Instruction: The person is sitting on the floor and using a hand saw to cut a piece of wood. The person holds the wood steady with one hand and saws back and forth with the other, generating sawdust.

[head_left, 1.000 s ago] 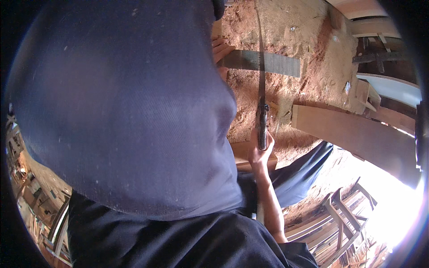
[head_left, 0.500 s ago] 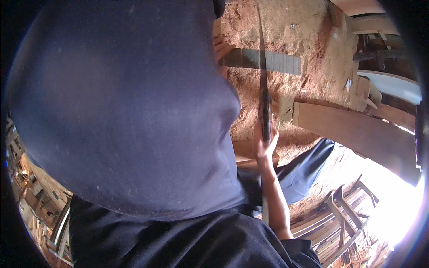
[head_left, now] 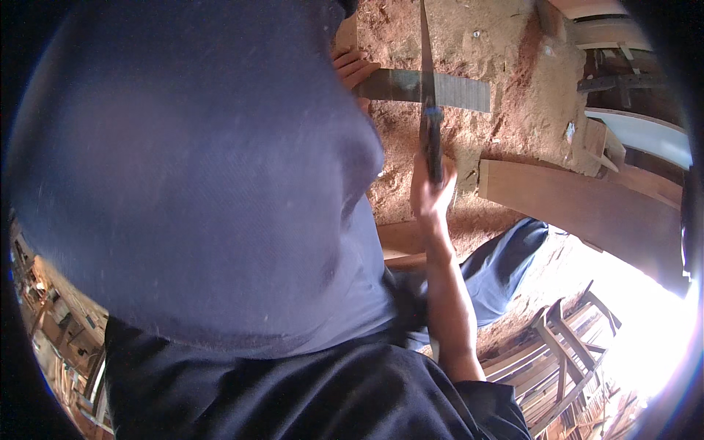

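Observation:
My right hand (head_left: 433,183), its arm stretched out from the lower edge, is closed round the dark handle of a handsaw (head_left: 427,81). The saw's long thin blade points away from me and crosses a narrow grey wooden board (head_left: 463,91). Partly hidden behind dark blue cloth, my left hand (head_left: 353,70) grips that board at its left end, fingers on the far edge and thumb on the near one. Whether the teeth sit in a cut cannot be made out.
Sawdust-covered ground (head_left: 506,139) lies around the board. At right rests a wide brown plank (head_left: 579,202), with more timber (head_left: 638,136) beyond it. A wooden frame (head_left: 568,352) stands over stacked strips at lower right. A trousered leg (head_left: 506,268) extends beside my right arm.
My right hand has pushed the saw forward, away from me, so the handle is nearer the board. The left hand still holds the board, and more of its fingers show.

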`<state>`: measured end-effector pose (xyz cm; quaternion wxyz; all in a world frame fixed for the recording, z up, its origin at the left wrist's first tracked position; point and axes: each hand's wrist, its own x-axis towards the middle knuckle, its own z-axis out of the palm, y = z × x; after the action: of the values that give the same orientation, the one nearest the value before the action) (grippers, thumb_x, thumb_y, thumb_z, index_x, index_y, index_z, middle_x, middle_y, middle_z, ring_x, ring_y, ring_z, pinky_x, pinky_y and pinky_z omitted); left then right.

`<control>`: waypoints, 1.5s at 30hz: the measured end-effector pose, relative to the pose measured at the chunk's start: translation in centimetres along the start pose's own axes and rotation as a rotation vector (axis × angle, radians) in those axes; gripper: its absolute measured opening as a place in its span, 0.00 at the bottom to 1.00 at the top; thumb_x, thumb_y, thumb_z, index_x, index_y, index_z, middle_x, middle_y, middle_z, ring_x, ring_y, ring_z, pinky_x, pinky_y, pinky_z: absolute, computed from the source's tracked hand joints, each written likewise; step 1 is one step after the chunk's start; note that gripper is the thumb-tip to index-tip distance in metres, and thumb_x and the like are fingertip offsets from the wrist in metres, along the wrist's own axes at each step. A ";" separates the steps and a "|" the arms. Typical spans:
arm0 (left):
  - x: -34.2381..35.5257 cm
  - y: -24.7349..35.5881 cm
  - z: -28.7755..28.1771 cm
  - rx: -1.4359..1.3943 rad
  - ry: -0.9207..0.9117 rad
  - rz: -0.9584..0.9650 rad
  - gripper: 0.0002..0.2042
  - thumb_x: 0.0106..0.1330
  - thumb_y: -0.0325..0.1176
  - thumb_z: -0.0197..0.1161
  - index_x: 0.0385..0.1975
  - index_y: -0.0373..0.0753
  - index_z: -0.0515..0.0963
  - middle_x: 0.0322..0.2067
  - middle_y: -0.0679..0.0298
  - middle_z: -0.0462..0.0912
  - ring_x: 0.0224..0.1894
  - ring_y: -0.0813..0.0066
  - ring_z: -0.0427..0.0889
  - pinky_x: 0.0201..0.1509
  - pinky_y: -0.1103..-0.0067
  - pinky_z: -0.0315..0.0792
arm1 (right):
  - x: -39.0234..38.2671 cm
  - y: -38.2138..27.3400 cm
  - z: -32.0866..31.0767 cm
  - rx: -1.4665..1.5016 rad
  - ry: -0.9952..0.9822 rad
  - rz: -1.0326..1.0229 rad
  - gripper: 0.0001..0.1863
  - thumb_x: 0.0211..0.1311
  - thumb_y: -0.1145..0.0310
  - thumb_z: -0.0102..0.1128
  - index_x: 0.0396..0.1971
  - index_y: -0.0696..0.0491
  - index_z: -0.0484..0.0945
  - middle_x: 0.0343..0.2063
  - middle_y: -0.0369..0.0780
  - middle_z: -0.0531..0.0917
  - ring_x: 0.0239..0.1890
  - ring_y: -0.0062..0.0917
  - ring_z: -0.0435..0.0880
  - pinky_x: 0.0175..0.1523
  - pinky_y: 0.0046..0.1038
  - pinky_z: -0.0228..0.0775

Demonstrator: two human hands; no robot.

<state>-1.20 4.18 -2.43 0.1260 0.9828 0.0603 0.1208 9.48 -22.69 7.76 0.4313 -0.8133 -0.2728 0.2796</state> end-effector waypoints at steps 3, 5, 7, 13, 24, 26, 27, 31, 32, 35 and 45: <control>-0.3 -0.5 0.7 -0.019 0.040 -0.022 0.37 0.66 0.57 0.56 0.70 0.43 0.57 0.66 0.52 0.65 0.72 0.54 0.57 0.77 0.63 0.50 | 1.6 -1.6 0.0 0.099 0.069 0.159 0.17 0.67 0.64 0.52 0.18 0.53 0.68 0.13 0.32 0.67 0.15 0.18 0.62 0.21 0.29 0.56; 0.3 -0.1 0.0 -0.043 -0.027 -0.004 0.37 0.66 0.57 0.56 0.70 0.43 0.58 0.66 0.52 0.65 0.72 0.54 0.57 0.77 0.63 0.50 | -2.2 1.7 -0.8 0.044 0.075 0.042 0.17 0.64 0.62 0.56 0.17 0.53 0.70 0.12 0.34 0.70 0.17 0.19 0.68 0.22 0.29 0.61; 0.2 -0.2 -0.6 -0.045 -0.044 -0.008 0.37 0.66 0.57 0.56 0.70 0.43 0.58 0.66 0.52 0.66 0.72 0.53 0.57 0.76 0.63 0.51 | -6.0 2.1 -1.4 -0.135 0.119 0.033 0.12 0.62 0.65 0.58 0.21 0.55 0.74 0.13 0.38 0.74 0.18 0.22 0.74 0.25 0.29 0.67; 0.3 0.1 -0.4 0.003 -0.069 -0.012 0.37 0.66 0.59 0.56 0.69 0.42 0.59 0.65 0.51 0.66 0.72 0.52 0.58 0.76 0.62 0.51 | -0.7 2.0 -1.2 0.056 0.023 0.183 0.14 0.64 0.67 0.58 0.42 0.62 0.71 0.25 0.39 0.75 0.25 0.22 0.73 0.32 0.29 0.68; -0.1 0.3 -0.8 -0.038 -0.053 -0.022 0.35 0.67 0.55 0.57 0.70 0.44 0.58 0.66 0.52 0.65 0.72 0.52 0.58 0.76 0.61 0.52 | -2.4 0.3 0.1 0.039 0.095 0.081 0.14 0.64 0.64 0.58 0.20 0.53 0.71 0.15 0.28 0.68 0.20 0.12 0.64 0.23 0.24 0.53; 1.0 0.6 -1.8 -0.002 -0.196 -0.065 0.35 0.67 0.55 0.57 0.70 0.45 0.58 0.67 0.53 0.64 0.72 0.53 0.58 0.75 0.61 0.52 | 0.0 -0.1 0.2 0.096 0.109 0.177 0.13 0.65 0.64 0.58 0.22 0.53 0.72 0.16 0.29 0.69 0.19 0.13 0.64 0.24 0.24 0.54; 1.3 0.7 -2.0 0.015 -0.269 -0.083 0.35 0.67 0.55 0.57 0.70 0.45 0.58 0.67 0.53 0.64 0.72 0.53 0.58 0.75 0.61 0.52 | 0.6 -0.2 0.0 0.134 0.114 0.217 0.11 0.65 0.65 0.59 0.26 0.55 0.73 0.17 0.31 0.71 0.20 0.14 0.66 0.25 0.24 0.58; -0.3 -0.7 -0.3 -0.059 -0.043 -0.018 0.35 0.66 0.55 0.57 0.70 0.46 0.58 0.68 0.53 0.63 0.72 0.53 0.58 0.75 0.61 0.53 | -4.9 2.1 -2.0 0.003 0.015 0.190 0.11 0.65 0.64 0.60 0.26 0.56 0.77 0.20 0.34 0.75 0.25 0.15 0.73 0.29 0.25 0.66; -0.2 -0.2 -0.3 -0.061 -0.043 -0.024 0.35 0.66 0.55 0.58 0.70 0.45 0.58 0.68 0.53 0.63 0.72 0.52 0.58 0.75 0.61 0.53 | -6.3 2.0 -2.0 0.045 0.054 0.101 0.12 0.65 0.64 0.59 0.26 0.56 0.77 0.19 0.34 0.75 0.23 0.16 0.72 0.28 0.25 0.65; 0.3 0.1 -0.9 -0.087 -0.067 -0.040 0.36 0.66 0.55 0.57 0.70 0.45 0.58 0.68 0.53 0.63 0.72 0.53 0.58 0.75 0.61 0.53 | -5.1 2.5 -0.9 0.104 0.108 0.130 0.11 0.65 0.65 0.57 0.24 0.54 0.75 0.16 0.30 0.71 0.20 0.14 0.67 0.25 0.24 0.58; -0.1 0.3 -0.1 -0.104 -0.069 -0.028 0.37 0.66 0.58 0.55 0.70 0.44 0.57 0.67 0.51 0.64 0.72 0.53 0.57 0.76 0.60 0.50 | -6.2 3.3 -2.2 -0.015 0.084 -0.024 0.11 0.64 0.67 0.58 0.23 0.55 0.74 0.16 0.36 0.74 0.20 0.17 0.72 0.25 0.26 0.66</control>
<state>-1.34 3.92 -2.30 0.1804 0.9776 0.0636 0.0882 7.36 -29.73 7.31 0.4395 -0.8242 -0.2665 0.2378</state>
